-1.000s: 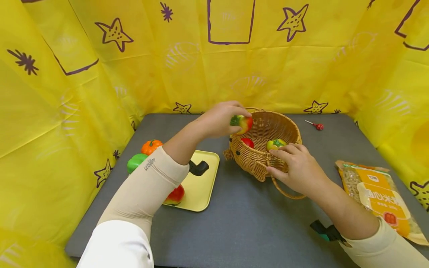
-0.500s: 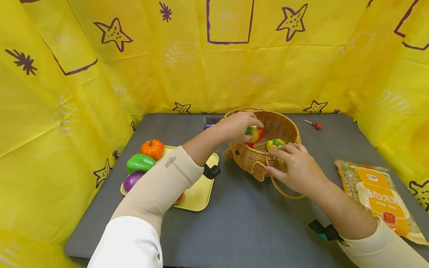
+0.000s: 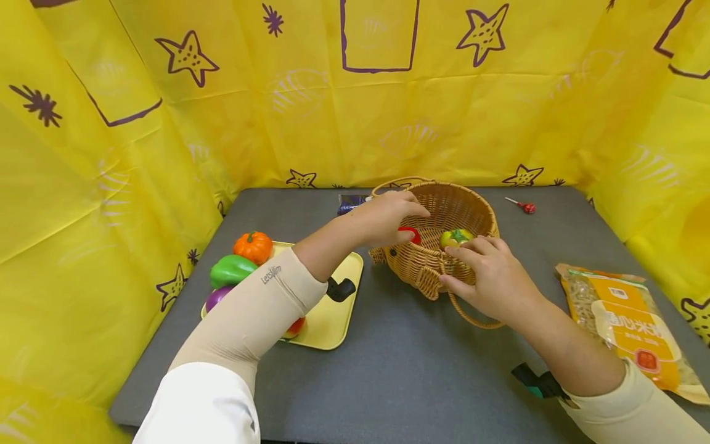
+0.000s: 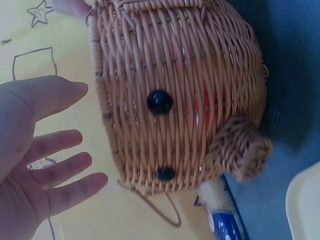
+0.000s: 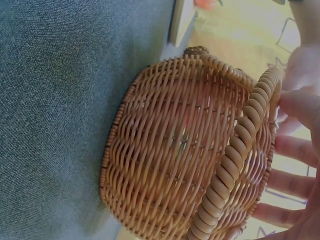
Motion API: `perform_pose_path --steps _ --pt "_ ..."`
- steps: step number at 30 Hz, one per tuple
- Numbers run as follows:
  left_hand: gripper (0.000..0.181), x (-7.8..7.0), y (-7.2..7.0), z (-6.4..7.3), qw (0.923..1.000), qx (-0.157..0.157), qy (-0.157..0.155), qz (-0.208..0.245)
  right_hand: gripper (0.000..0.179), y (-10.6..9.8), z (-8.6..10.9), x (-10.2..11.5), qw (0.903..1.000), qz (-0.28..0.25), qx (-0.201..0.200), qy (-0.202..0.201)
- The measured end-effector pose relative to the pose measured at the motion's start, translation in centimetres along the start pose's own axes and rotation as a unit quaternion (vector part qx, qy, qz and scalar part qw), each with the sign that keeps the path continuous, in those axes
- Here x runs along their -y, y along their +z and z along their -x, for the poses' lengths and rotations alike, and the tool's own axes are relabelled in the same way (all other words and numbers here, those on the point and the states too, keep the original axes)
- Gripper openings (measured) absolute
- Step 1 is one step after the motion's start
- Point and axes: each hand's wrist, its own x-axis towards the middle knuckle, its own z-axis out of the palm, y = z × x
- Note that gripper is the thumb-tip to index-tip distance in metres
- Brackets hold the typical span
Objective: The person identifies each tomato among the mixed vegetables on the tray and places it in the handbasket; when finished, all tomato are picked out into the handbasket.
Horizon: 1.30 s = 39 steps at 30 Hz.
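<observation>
My left hand (image 3: 388,219) hovers over the left rim of the wicker basket (image 3: 410,271), its fingers spread with nothing between them. In the left wrist view that hand (image 4: 45,150) is apart from the basket's wall (image 4: 135,135), which has black bead eyes. At the basket's near right rim rests my right hand (image 3: 493,277), its fingers fairly straight. The right wrist view puts its fingertips along the rim beside the twisted handle (image 5: 235,155). Inside lie a red toy piece (image 3: 412,234), partly hidden, and a yellow-green toy fruit with green leaves (image 3: 456,238).
Left of the basket, a yellow tray (image 3: 327,314) holds an orange toy pumpkin (image 3: 252,247), a green toy pepper (image 3: 233,271), a purple piece (image 3: 217,298) and a red piece (image 3: 295,328). A lollipop (image 3: 524,206), an orange food bag (image 3: 627,327) and a blue packet (image 3: 350,203) lie around.
My left hand carried a red-yellow toy fruit with a green top rightward and down into the basket, let it go, then drew back slightly left. The right hand has stayed on the rim.
</observation>
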Motion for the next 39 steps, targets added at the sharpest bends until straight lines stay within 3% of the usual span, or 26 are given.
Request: perform_pose_path --steps 5,9,14,20,30,39 --pt "0.053 1.4 -0.3 2.1 0.9997 -0.012 -0.012 0.017 0.046 -0.1 0.1 0.1 1.0000 0.000 0.004 0.004" --pt "0.056 3.2 -0.4 4.3 0.9991 0.000 -0.035 0.024 0.046 -0.2 0.0 0.1 0.9999 0.000 0.009 0.006" --pt "0.057 5.9 0.0 7.8 0.9961 0.056 -0.065 0.021 0.045 -0.3 -0.1 0.1 0.9999 0.002 0.011 0.005" --pt "0.055 7.8 1.0 12.3 0.9854 0.121 -0.109 0.049 0.046 -0.3 -0.2 0.1 0.9999 0.004 0.010 0.002" --pt "0.055 8.5 4.0 17.1 0.9759 0.157 -0.127 0.082 0.047 -0.2 -0.2 0.2 0.9999 -0.003 0.011 0.007" --pt "0.056 8.2 5.8 19.3 0.9632 0.178 -0.158 0.124 0.047 -0.4 -0.2 0.3 0.9999 -0.003 0.014 0.004"
